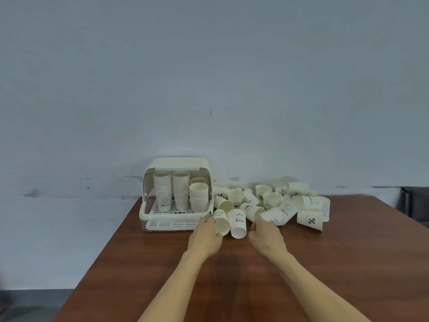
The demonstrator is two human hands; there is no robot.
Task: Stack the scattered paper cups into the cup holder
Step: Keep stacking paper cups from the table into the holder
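Observation:
A cream cup holder (148, 213) with its lid raised stands at the table's back left, with three stacks of paper cups (181, 194) on its slotted tray. Several loose paper cups (287, 206) lie scattered to its right. My left hand (205, 235) grips a cup lying on its side (222, 223), thumb at the rim, just in front of the holder's right corner. A "Bear" cup (238, 223) lies between my hands. My right hand (267, 235) reaches to a tipped cup (272, 216), fingers relaxed and touching its near side.
The brown wooden table (348, 263) stands against a pale wall. Its left edge runs diagonally just left of the holder. A dark object (413, 203) stands beyond the table's far right corner.

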